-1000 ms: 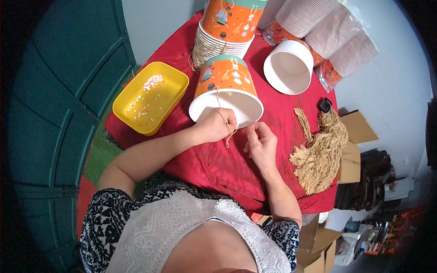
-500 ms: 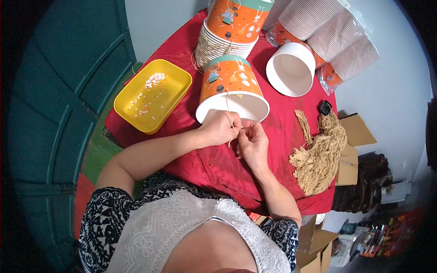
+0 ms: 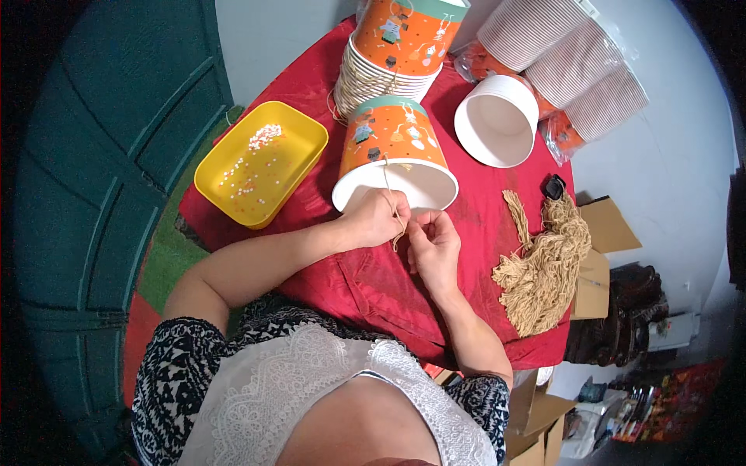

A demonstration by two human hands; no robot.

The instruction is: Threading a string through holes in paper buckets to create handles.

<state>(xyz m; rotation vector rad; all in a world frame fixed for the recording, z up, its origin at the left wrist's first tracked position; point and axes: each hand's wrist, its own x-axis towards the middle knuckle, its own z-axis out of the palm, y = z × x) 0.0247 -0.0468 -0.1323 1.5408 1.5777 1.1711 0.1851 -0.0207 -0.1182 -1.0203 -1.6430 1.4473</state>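
An orange paper bucket [image 3: 398, 140] with a green base band and printed figures lies on its side, its white mouth toward me. A thin tan string [image 3: 388, 175] runs from the bucket's wall down over the rim to my fingers. My left hand [image 3: 376, 218] is closed on the string in front of the mouth, and a short loop hangs below it. Right beside it, my right hand [image 3: 434, 247] has thumb and forefinger pinched together near the string's end. Whatever sits between those fingertips is too small to make out.
A yellow tray [image 3: 301, 147] with small white and orange beads stands at left. Behind are stacked buckets [image 3: 395, 39] with strings. To the right are a bucket [image 3: 497, 124], mouth toward me, plastic-wrapped stacks [image 3: 563, 58] and a tan string bundle [image 3: 548, 268]. Red cloth [image 3: 365, 291] covers the table.
The bucket has shifted very slightly left. My right hand has moved a little down and right, and the string's loop beneath my left hand hangs a bit differently.
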